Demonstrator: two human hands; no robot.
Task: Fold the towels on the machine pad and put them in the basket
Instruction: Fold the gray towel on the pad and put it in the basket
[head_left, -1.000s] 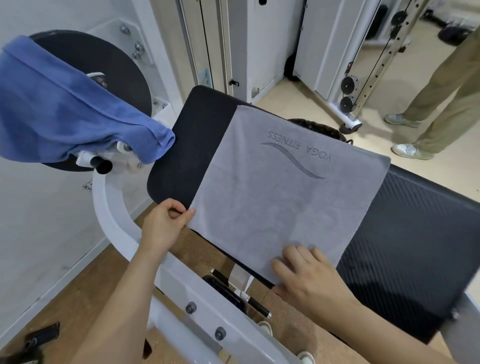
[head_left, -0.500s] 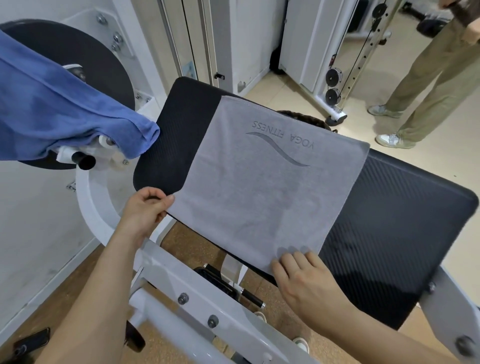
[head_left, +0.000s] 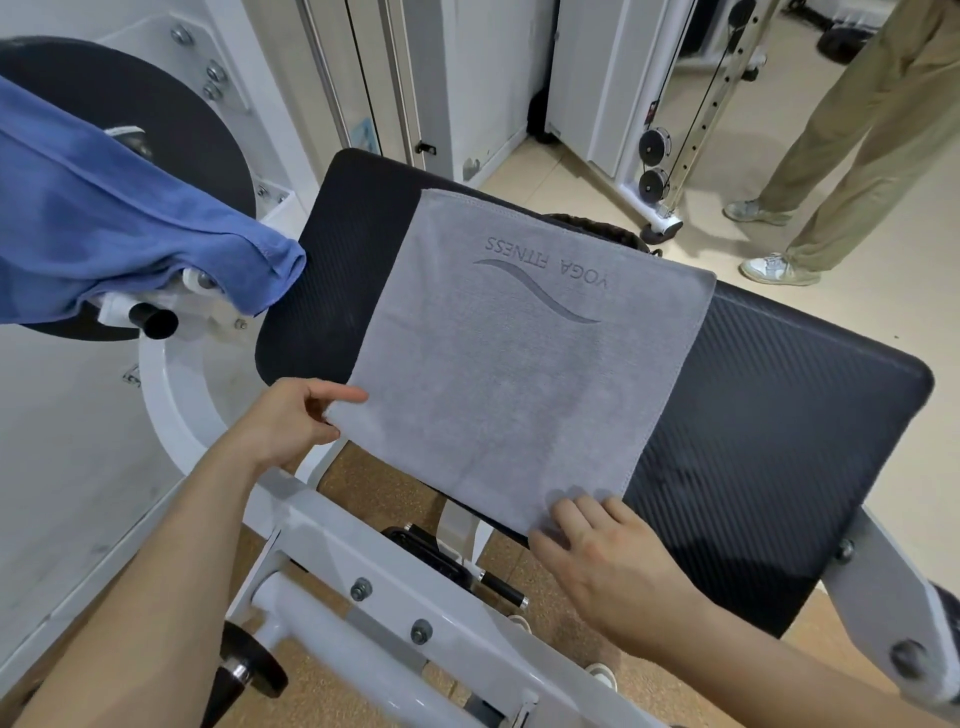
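So the grey towel is lying flat across the black machine pad, more toward its left half, with the "YOGA FITNESS" logo upside down from where the camera sits. Its near edge hangs a bit past the front of the pad.

The left hand has the near-left corner. Its index finger lies on top of the cloth and the other fingers are curled in at the edge, so it looks like a pinch on that corner. The right hand is at the near-right corner with fairly straight fingers resting on the fabric, not gripping anything as far as I can see. The two hands are well apart, one at each near corner.

Off to the left, a blue towel is draped over the machine's round black disc, bunched up and hanging down, just beside the pad's left end. The white frame of the machine runs under the pad, over a cork-looking floor.

Top right, another person's legs in khaki trousers and light sneakers stand near a cable machine's pulleys. Something dark peeks over the far edge of the pad, but I can't tell what it is.
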